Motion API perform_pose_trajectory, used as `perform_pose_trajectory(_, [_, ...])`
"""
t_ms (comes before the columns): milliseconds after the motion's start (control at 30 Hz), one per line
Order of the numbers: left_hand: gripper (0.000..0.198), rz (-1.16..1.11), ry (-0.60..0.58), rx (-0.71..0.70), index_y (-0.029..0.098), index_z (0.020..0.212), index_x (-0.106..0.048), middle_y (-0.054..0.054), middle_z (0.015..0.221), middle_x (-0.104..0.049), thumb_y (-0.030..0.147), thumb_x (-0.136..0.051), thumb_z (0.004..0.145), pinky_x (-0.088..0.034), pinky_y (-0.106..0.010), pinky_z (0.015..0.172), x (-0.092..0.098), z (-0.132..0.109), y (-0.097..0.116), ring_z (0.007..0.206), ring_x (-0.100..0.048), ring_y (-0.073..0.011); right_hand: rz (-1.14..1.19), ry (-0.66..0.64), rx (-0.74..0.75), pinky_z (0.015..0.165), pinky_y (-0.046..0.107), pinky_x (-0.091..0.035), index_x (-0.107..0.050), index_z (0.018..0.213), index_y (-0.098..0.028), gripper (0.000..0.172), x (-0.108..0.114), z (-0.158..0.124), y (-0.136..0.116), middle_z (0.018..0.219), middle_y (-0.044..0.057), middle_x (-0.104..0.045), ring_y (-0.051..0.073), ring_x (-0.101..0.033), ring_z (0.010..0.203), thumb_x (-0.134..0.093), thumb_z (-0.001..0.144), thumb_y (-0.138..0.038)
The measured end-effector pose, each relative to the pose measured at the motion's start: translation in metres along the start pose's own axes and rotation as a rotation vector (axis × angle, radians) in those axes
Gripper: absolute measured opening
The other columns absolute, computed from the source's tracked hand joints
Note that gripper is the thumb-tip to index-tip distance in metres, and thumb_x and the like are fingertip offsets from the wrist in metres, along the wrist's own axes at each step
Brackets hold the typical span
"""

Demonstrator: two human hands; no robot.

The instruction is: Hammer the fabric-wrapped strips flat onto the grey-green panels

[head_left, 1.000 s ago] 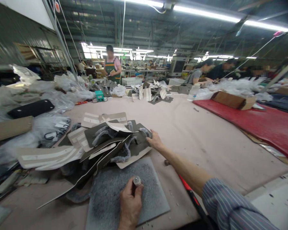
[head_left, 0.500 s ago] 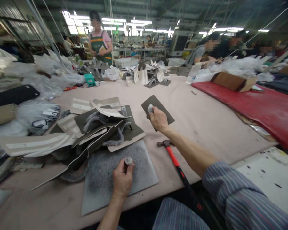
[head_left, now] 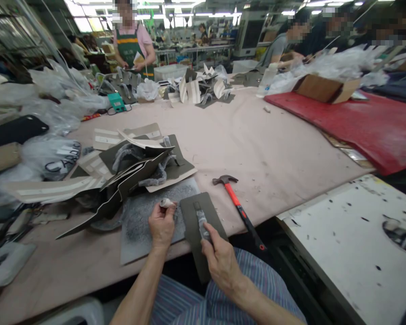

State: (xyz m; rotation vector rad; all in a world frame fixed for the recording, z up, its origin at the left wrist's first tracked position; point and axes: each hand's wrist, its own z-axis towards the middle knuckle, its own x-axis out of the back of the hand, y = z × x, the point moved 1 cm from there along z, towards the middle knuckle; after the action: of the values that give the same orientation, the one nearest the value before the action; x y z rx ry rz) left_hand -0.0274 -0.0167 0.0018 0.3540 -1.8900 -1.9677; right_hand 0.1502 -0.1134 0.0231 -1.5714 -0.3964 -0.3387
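Note:
My left hand (head_left: 161, 228) is closed round a small pale cylinder (head_left: 167, 203) above the speckled grey board (head_left: 135, 248). With my right hand (head_left: 219, 259) I grip the plastic-wrapped handle (head_left: 201, 221) of a dark olive panel (head_left: 192, 212). That panel is tilted over the table's front edge, its upper left part overlapping the board. Left of my hands lies a pile of olive and beige panels (head_left: 131, 176) with wrapped handles. A hammer (head_left: 237, 203) with a red and black handle rests to the right of the panel.
A red sheet (head_left: 352, 122) with an open cardboard box (head_left: 321, 88) covers the right side. Plastic bags (head_left: 50, 113) lie at the left. A white surface (head_left: 345, 230) stands at the right front. Across the table (head_left: 230, 131) stands a person in an apron (head_left: 131, 45).
My right hand has brought the olive panel from the middle of the table back to the front edge, beside my left hand. The cylinder in my left hand has tilted. The view has shifted downward.

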Motion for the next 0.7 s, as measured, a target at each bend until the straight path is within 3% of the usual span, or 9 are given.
perform_pose_trajectory(167, [0.027, -0.099, -0.192, -0.031, 0.015, 0.094, -0.066, -0.006, 0.089, -0.074, 0.038, -0.070, 0.080, -0.055, -0.028, 0.082, -0.026, 0.003, 0.020, 0.085, -0.070, -0.0177, 0.010, -0.052, -0.061, 0.069, 0.032, -0.049, -0.052, 0.136, -0.010, 0.049, 0.009, 0.005, -0.004, 0.076, 0.007, -0.068, 0.021, -0.064, 0.068, -0.040, 0.095, -0.034])
perform_pose_trajectory(267, [0.024, -0.105, -0.299, 0.006, 0.016, 0.090, -0.066, -0.005, 0.086, -0.074, 0.036, -0.070, 0.079, -0.055, -0.027, 0.078, -0.046, 0.001, 0.019, 0.081, -0.069, -0.0174, 0.037, -0.087, -0.078, 0.068, 0.031, -0.048, -0.052, 0.135, -0.012, 0.046, 0.011, 0.005, -0.006, 0.075, 0.005, -0.067, 0.020, -0.064, 0.069, -0.041, 0.095, -0.033])
perform_pose_trajectory(433, [0.023, -0.043, -0.356, -0.002, 0.017, 0.095, -0.066, -0.005, 0.091, -0.075, 0.035, -0.067, 0.081, -0.054, -0.028, 0.080, -0.053, -0.003, 0.002, 0.086, -0.070, -0.0180, 0.014, 0.022, 0.045, 0.087, 0.034, -0.049, -0.051, 0.134, -0.016, 0.043, 0.028, 0.014, -0.002, 0.107, 0.010, -0.066, 0.022, -0.063, 0.094, -0.045, 0.095, -0.031])
perform_pose_trajectory(600, [0.025, -0.052, -0.363, 0.024, 0.017, 0.097, -0.063, -0.006, 0.091, -0.075, 0.036, -0.067, 0.081, -0.054, -0.030, 0.084, -0.050, -0.001, 0.000, 0.088, -0.071, -0.0195, -0.330, 0.285, 0.127, 0.095, 0.040, -0.045, -0.053, 0.127, -0.015, 0.036, 0.076, 0.041, 0.026, 0.114, 0.014, -0.061, 0.026, -0.058, 0.105, -0.046, 0.095, -0.029])
perform_pose_trajectory(700, [0.024, -0.057, -0.371, 0.029, 0.017, 0.095, -0.063, -0.006, 0.089, -0.075, 0.035, -0.067, 0.081, -0.054, -0.030, 0.083, -0.052, 0.000, 0.003, 0.087, -0.071, -0.0196, -0.625, 0.236, 0.062, 0.091, 0.040, -0.045, -0.056, 0.123, -0.013, 0.034, 0.098, 0.056, 0.047, 0.110, 0.015, -0.060, 0.029, -0.056, 0.104, -0.054, 0.092, -0.028])
